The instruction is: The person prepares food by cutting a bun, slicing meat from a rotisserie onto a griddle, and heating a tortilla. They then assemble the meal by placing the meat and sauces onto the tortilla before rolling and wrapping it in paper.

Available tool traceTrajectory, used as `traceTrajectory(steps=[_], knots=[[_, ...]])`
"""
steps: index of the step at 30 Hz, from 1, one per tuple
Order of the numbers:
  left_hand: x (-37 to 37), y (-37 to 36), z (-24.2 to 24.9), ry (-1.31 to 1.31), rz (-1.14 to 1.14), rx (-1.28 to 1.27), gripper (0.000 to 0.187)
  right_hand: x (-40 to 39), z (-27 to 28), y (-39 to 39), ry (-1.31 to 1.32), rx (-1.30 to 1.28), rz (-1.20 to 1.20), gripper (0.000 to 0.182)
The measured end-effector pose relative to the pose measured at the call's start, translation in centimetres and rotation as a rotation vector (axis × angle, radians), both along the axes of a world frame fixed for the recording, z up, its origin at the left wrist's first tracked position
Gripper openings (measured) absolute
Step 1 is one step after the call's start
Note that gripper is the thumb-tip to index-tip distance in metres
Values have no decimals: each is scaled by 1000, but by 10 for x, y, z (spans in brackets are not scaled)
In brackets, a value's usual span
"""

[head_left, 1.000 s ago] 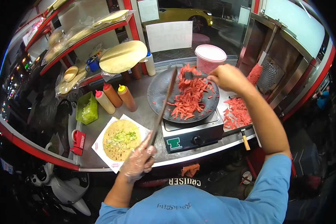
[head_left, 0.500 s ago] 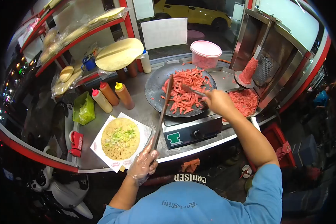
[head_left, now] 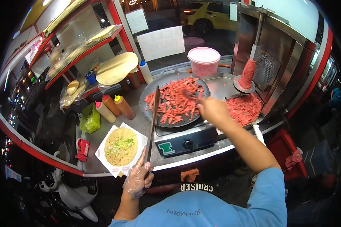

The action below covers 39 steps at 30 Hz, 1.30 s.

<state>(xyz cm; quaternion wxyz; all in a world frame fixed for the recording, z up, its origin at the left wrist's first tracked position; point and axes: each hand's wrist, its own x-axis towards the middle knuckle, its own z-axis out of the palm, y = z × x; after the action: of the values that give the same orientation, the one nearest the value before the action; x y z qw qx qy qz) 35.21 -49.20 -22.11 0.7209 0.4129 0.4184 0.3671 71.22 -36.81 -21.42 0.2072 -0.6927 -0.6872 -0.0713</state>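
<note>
My left hand (head_left: 138, 179), in a clear plastic glove, is closed around the handle of a long knife (head_left: 153, 119). The blade points up and away, its far part over the left side of a round black griddle pan (head_left: 146, 109). Strips of reddish meat (head_left: 174, 108) are spread across the pan. My bare right hand (head_left: 214, 111) is at the pan's right side, closed on a spatula-like metal utensil (head_left: 193, 97) whose blurred end is among the meat. Near my left hand, a flatbread (head_left: 119, 155) topped with shredded lettuce (head_left: 123, 143) lies on white paper (head_left: 106, 166).
The pan sits on a gas stove (head_left: 185, 145). Sauce bottles (head_left: 123, 107) and a green lettuce tub (head_left: 90, 119) stand left. Behind are a lidded pink bucket (head_left: 204, 62) and stacked flatbreads (head_left: 117, 68). At right, meat on a vertical spit (head_left: 248, 75) stands above a meat heap (head_left: 244, 109).
The view has shifted slightly. My right hand has moved the utensil through the meat, which is spread more to the left in the pan. My left hand still holds the knife, now more upright.
</note>
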Motion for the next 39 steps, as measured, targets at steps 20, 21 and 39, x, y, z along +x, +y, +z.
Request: traceTrajectory(steps=[20,21,39], knots=[[38,16,-5,111,-200,21,67,112,-83,-78,-63,316,-388,39],[38,27,-7,121,-226,26,67,91,-83,-79,20,443,-314,39],[-25,60,-9,893,-265,464,67,-94,-227,-64,590,918,229,11]])
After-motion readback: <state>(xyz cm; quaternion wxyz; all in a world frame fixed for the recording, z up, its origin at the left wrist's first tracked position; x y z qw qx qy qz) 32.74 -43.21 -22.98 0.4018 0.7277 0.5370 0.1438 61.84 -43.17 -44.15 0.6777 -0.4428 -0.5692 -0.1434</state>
